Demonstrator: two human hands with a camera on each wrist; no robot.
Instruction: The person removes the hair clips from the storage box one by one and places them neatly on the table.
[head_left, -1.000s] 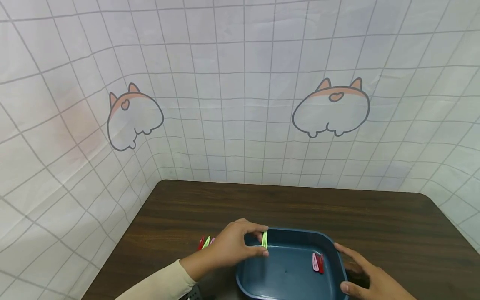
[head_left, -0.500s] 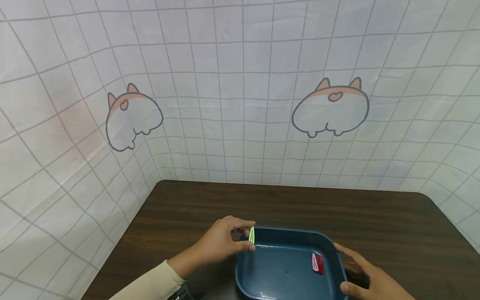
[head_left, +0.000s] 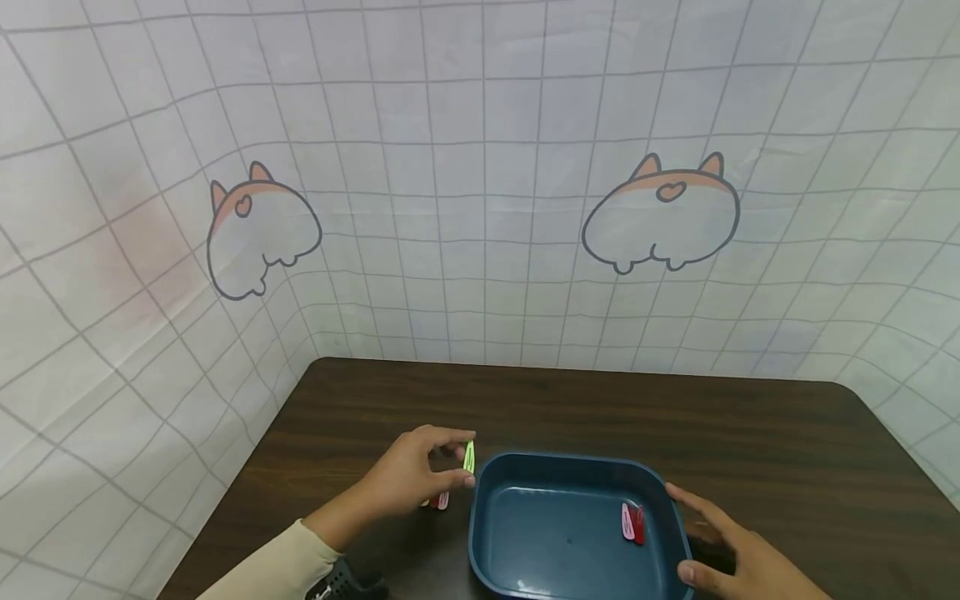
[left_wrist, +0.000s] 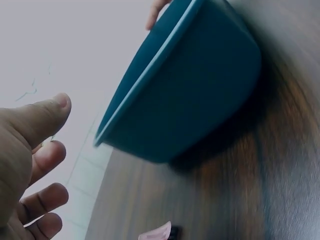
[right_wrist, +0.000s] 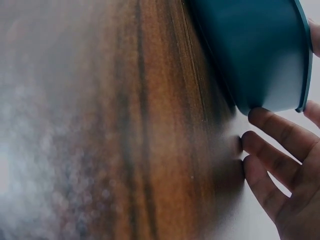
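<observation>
My left hand (head_left: 408, 471) pinches a light green hair clip (head_left: 469, 457) upright between thumb and fingertips, just off the left rim of a dark blue plastic basin (head_left: 577, 567). Inside the basin, near its right wall, lie a pink hair clip (head_left: 627, 522) and a red hair clip (head_left: 639, 527) side by side. On the table, partly hidden below my left hand, are several more clips (head_left: 442, 501). My right hand (head_left: 738, 554) rests against the basin's right side, thumb at the rim. The right wrist view shows its nearly straight fingers (right_wrist: 282, 132) touching the outer wall.
The basin stands on a dark wood-grain table (head_left: 570, 400). Behind it hangs a white grid-patterned cloth (head_left: 480, 208) with cartoon animal drawings. A black strap device (head_left: 345, 581) sits at my left wrist.
My left hand has moved left with the green clip, from over the basin to outside its left rim. My right hand has stayed at the basin's right side.
</observation>
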